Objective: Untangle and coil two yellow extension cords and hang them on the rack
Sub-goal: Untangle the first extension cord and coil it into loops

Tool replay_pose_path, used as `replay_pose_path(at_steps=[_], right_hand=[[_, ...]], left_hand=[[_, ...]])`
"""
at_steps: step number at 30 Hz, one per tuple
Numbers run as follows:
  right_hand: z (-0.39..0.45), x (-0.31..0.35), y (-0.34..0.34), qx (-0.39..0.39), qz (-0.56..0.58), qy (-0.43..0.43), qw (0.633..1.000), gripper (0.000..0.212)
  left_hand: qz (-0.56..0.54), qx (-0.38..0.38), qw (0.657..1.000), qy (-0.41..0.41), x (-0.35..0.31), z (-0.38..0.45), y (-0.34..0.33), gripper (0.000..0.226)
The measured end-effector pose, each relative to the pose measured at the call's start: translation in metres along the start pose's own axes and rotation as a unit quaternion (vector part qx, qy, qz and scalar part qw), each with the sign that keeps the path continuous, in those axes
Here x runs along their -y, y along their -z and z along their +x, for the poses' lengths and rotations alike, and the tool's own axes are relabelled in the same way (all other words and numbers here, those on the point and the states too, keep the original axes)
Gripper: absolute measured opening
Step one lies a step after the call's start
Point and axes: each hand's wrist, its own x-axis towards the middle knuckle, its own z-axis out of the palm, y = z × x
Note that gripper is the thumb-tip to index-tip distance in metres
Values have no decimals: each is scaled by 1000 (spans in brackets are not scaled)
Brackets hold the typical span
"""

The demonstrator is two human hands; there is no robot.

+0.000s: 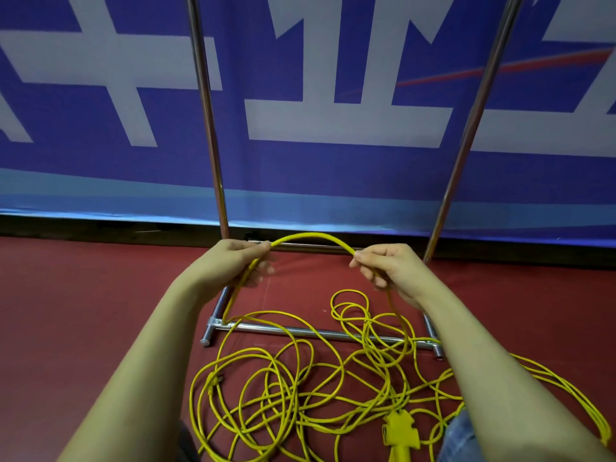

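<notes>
A yellow cord [313, 236] arches between my two hands above the floor. My left hand [238, 261] pinches one side of the arch, and my right hand [386, 265] grips the other side. From both hands the cord drops into a tangled pile of yellow cords [300, 388] on the red floor between my forearms. A yellow multi-outlet plug end [400, 428] lies in the pile near the bottom. The metal rack [213, 151] stands just behind the pile, and some cord loops lie over its base bar [316, 333].
The rack's two chrome uprights rise left and right of my hands, the right upright [466, 135] leaning. A blue and white banner [333, 121] covers the wall behind. Red floor [83, 311] spreads to the left. More cord [566, 388] trails off at the lower right.
</notes>
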Motion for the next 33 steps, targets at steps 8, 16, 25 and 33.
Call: replay_pose_path(at_steps=[8, 16, 25, 33], right_hand=[[-4, 29, -30, 82, -53, 30, 995, 18], [-1, 8, -15, 69, -44, 7, 997, 21], [2, -2, -10, 35, -37, -5, 999, 28], [1, 21, -11, 53, 28, -22, 998, 25]], left_hand=[[41, 102, 988, -106, -16, -4, -34, 22], [-111, -94, 980, -138, -11, 10, -28, 25], [-161, -109, 974, -112, -9, 15, -19, 25], [27, -88, 983, -160, -14, 8, -22, 10]])
